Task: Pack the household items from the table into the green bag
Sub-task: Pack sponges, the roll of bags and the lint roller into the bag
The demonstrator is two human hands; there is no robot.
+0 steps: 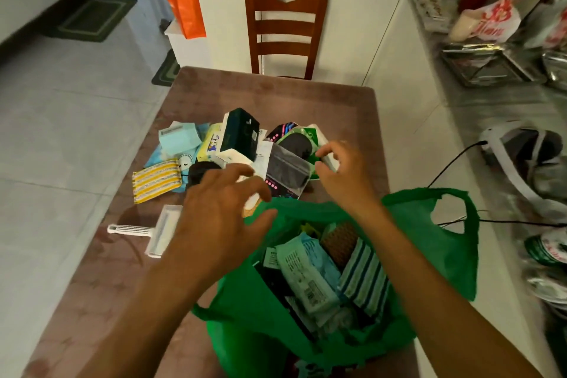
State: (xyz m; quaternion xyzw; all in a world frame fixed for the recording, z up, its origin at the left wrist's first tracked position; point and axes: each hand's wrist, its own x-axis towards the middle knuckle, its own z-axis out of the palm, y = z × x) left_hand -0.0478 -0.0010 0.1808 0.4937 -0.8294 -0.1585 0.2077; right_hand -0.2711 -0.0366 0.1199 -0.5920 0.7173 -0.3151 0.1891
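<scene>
The green bag [435, 255] stands open at the table's near edge, holding a pale blue wipes pack [306, 270], a striped cloth [365, 279] and other packets. Beyond it lies a pile of items: a dark box [241, 132], a yellow pack [210, 141], a light blue pack [178, 138], a clear pouch with dark cloth [287, 172], a green-edged pack [302, 141], a yellow striped sponge cloth [155, 179] and a white lint roller [159, 230]. My left hand [221, 215] hovers over the pile's near side, fingers spread. My right hand [340, 175] reaches the green-edged pack, fingers curled, holding nothing clearly.
The brown table [276, 95] has a wooden chair [285, 31] at its far end. An orange bag [184, 3] stands by white cabinets. A counter on the right carries plastic bags [491, 18], trays and a black cable [454, 163].
</scene>
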